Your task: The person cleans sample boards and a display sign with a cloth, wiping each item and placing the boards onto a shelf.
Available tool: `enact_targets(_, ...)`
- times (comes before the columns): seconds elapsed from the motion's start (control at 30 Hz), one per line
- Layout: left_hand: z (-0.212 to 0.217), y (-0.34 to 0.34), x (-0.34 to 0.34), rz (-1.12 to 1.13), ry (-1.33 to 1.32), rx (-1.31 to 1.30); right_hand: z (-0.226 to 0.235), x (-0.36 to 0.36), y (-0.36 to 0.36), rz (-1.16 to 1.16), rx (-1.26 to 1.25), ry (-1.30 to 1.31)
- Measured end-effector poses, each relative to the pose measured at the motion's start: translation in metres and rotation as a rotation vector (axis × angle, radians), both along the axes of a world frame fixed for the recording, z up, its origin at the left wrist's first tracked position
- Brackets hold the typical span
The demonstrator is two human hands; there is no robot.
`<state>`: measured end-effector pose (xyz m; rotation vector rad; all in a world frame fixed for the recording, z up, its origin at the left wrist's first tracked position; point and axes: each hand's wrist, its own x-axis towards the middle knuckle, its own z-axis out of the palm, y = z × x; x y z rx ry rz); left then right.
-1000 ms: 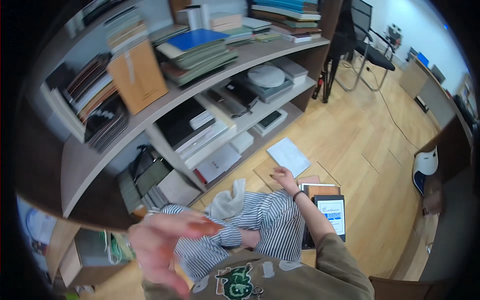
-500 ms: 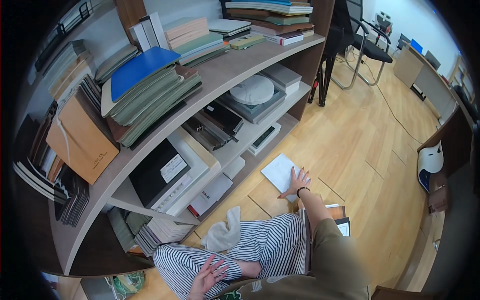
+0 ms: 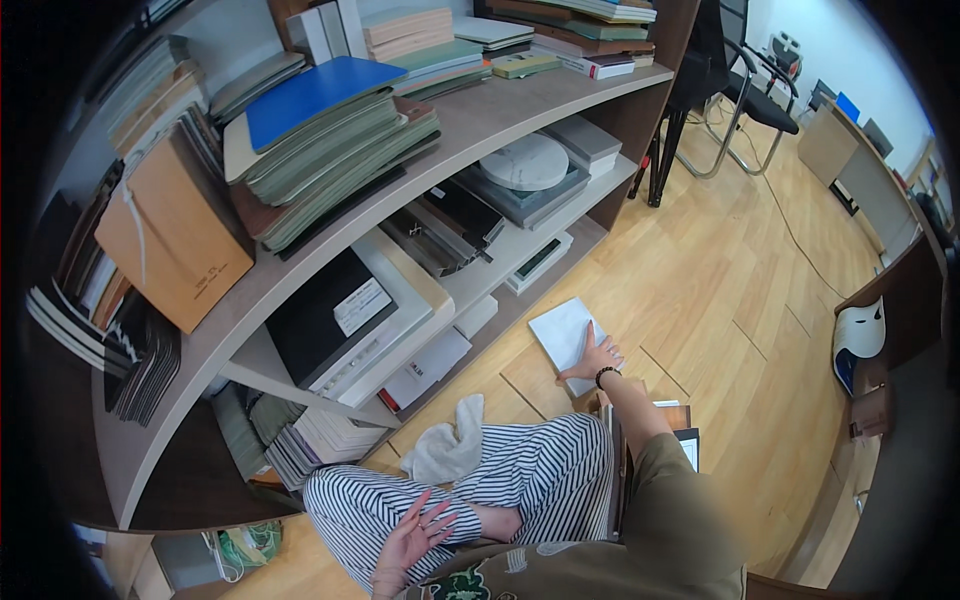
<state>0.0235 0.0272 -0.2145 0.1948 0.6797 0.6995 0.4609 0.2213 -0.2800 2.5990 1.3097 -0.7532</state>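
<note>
R hand point(image 3: 592, 358) lies flat, fingers spread, on thin white square board point(image 3: 563, 333) by wooden shelf unit point(image 3: 480, 130); prob. light, stiff, grip by edge. L hand point(image 3: 412, 540) open, empty.

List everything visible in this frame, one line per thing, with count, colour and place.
white sheet: one, white, on the floor under the right hand
cloth: one, off-white, on the floor by the knees
shelving: one unit, grey-brown, left and top
sample boards: many, green, blue and grey, stacked on the shelves
round slab: one, white, middle shelf
chair: one, black, top right
striped trousers: one pair, black and white
left hand: open, above the lap
right hand: flat on the white sheet
</note>
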Motion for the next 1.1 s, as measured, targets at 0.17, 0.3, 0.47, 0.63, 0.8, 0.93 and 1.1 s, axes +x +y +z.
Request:
enact_targets(0.17, -0.001, 0.004, 0.002, -0.019, -0.106, -0.014, -0.009, 0.030, 0.000, -0.139, 0.278, 0.537)
enact_targets(0.3, 0.000, -0.008, -0.001, -0.100, 0.051, 0.187, 0.060, -0.003, -0.020, -0.597, 0.001, 1.661)
enact_targets(0.47, 0.025, -0.013, 0.017, -0.301, 0.226, 0.450, 0.091, -0.055, -0.115, -0.217, 0.429, 1.861)
enact_targets(0.63, 0.102, -0.007, 0.048, -0.150, 0.357, 0.926, 0.167, -0.124, -0.167, 0.178, 0.463, 1.791)
enact_targets(0.8, 0.169, -0.025, 0.058, -0.025, 0.876, 1.422, 0.212, -0.195, -0.188, 0.360, 0.661, 1.663)
enact_targets(0.93, 0.167, -0.038, 0.042, 0.009, 0.737, 1.156, 0.221, -0.238, -0.202, 0.488, 0.889, 1.224)
enact_targets(1.1, 0.127, -0.051, 0.012, 0.211, 0.656, 1.097, 0.245, -0.261, -0.219, 0.568, 0.876, 0.998)
